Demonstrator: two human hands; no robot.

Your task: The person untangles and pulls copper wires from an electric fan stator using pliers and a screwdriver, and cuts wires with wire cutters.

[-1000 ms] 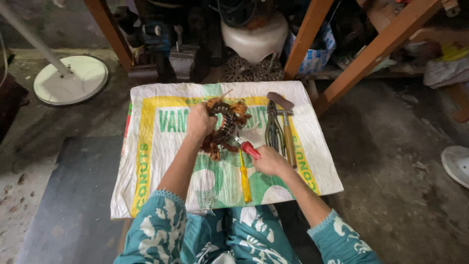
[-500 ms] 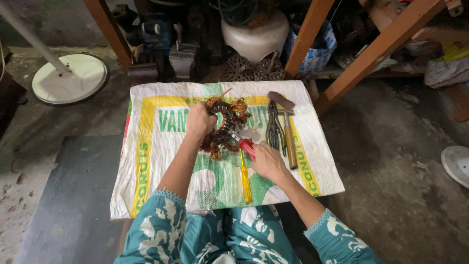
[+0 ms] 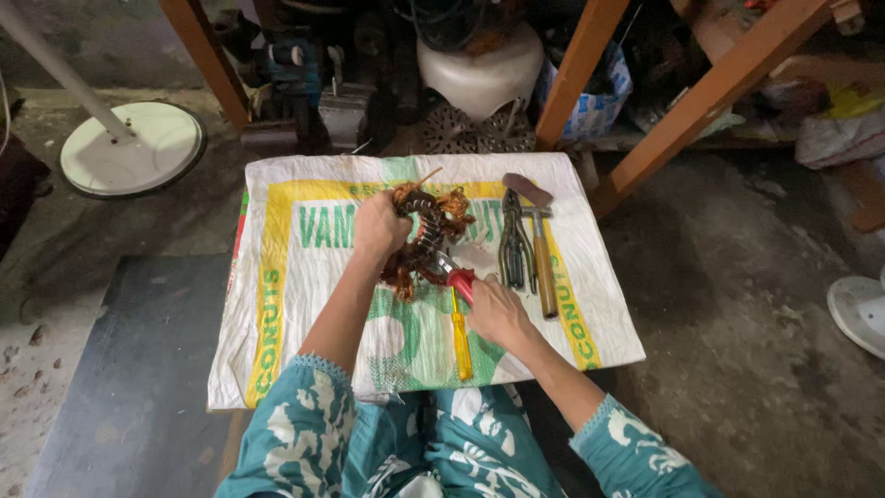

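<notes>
My left hand grips a round motor stator wound with copper wire, holding it on a white woven sack with green and yellow print. My right hand holds a red-handled tool whose metal tip pokes into the copper windings. A yellow-handled screwdriver lies on the sack just under my right hand.
Pliers and a wooden-handled hammer lie on the sack to the right. Orange wooden frame legs stand beyond it, with a white pot and dark machine parts behind. A white round fan base sits far left on the concrete floor.
My right hand with the red-handled tool has shifted slightly, working at the windings. My left hand keeps its hold on the stator.
</notes>
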